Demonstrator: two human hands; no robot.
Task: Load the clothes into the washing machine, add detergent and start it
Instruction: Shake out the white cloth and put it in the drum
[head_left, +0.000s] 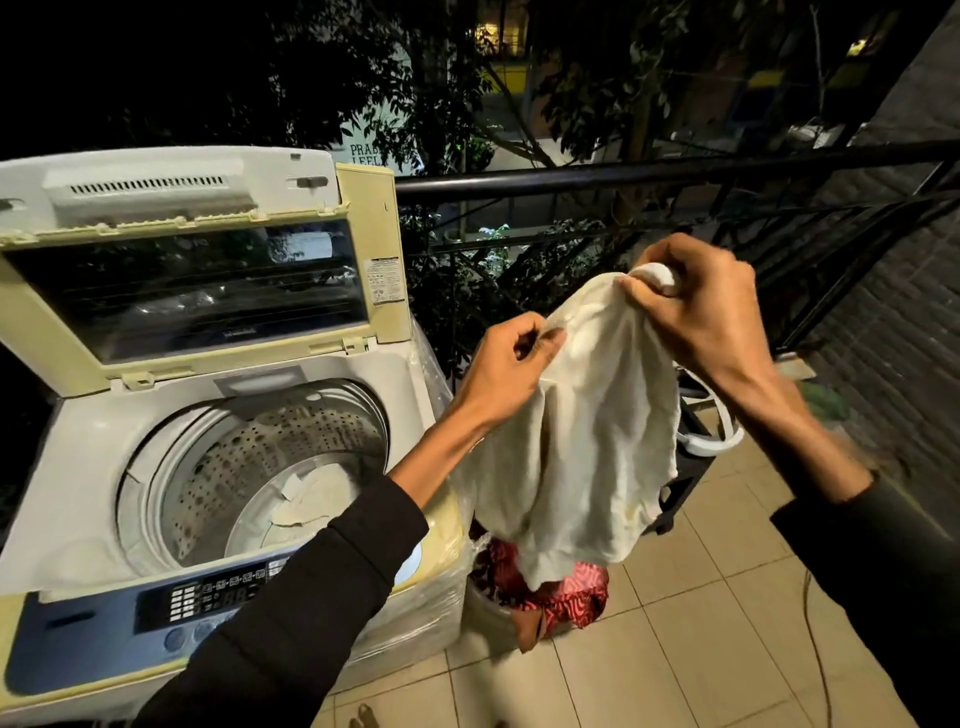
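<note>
We grip the cream garment (587, 415) in both hands (511, 364) (706, 317), centre right; possibly its hem snags the red clothes (561, 592) below.

Night scene, lit from near the camera: the washing machine (208, 415) and white cloth (587, 441) glow bright, the background falls black, wide-angle bending curves the railing (649, 174), edges soften.
</note>
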